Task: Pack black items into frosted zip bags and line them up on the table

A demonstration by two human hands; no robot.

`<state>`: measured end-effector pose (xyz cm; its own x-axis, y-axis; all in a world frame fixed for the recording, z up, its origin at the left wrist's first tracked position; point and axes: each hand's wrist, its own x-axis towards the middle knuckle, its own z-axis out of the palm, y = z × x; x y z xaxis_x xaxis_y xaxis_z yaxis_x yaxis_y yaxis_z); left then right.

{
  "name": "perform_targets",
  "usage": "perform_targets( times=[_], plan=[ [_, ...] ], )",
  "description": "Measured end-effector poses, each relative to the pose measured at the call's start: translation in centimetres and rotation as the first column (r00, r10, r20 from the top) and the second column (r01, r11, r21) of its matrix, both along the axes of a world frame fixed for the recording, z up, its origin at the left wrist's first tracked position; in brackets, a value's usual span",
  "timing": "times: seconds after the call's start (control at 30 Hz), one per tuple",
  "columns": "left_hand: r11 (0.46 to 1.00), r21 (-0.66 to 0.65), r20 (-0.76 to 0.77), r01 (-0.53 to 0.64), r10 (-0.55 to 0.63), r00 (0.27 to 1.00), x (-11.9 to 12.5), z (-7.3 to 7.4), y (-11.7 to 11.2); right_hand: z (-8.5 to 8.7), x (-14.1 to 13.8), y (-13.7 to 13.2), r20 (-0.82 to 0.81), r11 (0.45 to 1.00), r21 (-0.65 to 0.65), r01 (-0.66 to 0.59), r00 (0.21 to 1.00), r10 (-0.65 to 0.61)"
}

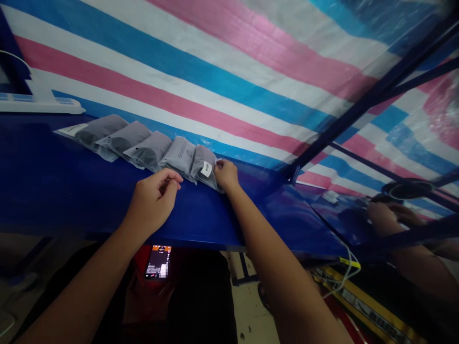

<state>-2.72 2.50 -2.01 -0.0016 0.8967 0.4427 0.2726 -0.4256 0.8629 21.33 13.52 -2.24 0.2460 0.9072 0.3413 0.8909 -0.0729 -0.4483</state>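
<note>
Right fingers [225, 167]: pinching end pouch [204, 156] of five | left fingers [168, 175]: clenched | power strip [43, 105], upper left | striped sheet [201, 67] behind | phone [157, 263], lower centre

- Worktop [53, 191]: blue, glossy surface.
- Striped sheet [215, 62]: pink, white and blue bands; hangs behind the worktop's far edge.
- Power strip [43, 106]: white; at the worktop's far left corner.
- Frame bar [358, 111]: dark blue; slants upward from near the worktop's far right corner.
- Phone [158, 263]: screen lit; below the worktop's near edge.
- Cable [347, 247]: white; hangs at the near right corner, beside a yellow tag [353, 263].
</note>
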Motion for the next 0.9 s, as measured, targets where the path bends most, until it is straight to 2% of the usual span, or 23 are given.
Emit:
perform_targets(
  times=[0.17, 0.33, 0.53, 0.63, 0.73, 0.83, 0.9],
  plan=[
    [1.000, -0.002, 0.013, 0.004, -0.004, 1.000, -0.1, 0.0, 0.0, 0.4, 0.6, -0.1, -0.113, 0.999, -0.023, -0.044, 0.993, 0.041],
    [1.000, -0.009, 0.021, 0.006, -0.005, 1.000, -0.1, -0.2, 0.1, 0.8, 0.8, -0.5, 0.023, 0.990, 0.048, -0.130, 0.991, 0.129],
    [1.000, -0.001, 0.025, 0.017, -0.017, 1.000, -0.1, -0.2, 0.1, 0.6, 0.0, -0.9, 0.067, 0.968, -0.082, -0.238, 0.968, 0.243],
    [1.000, -0.006, 0.026, 0.015, -0.015, 1.000, -0.1, -0.1, 0.0, 1.3, -0.1, -0.9, 0.064, 0.977, 0.042, -0.211, 0.976, 0.208],
    [1.000, -0.006, 0.012, 0.028, -0.028, 1.000, -0.1, 0.0, 0.0, 2.9, -1.1, 0.1, 0.048, 0.964, 0.133, -0.230, 0.973, 0.226],
    [0.999, 0.002, -0.007, 0.039, -0.039, 0.999, -0.1, 0.0, 0.0, 4.3, -3.6, 2.2, 0.153, 0.951, 0.052, -0.306, 0.943, 0.295],
    [1.000, 0.006, -0.013, 0.031, -0.030, 0.999, -0.1, 0.0, 0.1, 4.4, -5.4, 3.6, 0.208, 0.943, -0.142, -0.302, 0.922, 0.326]
  ],
)
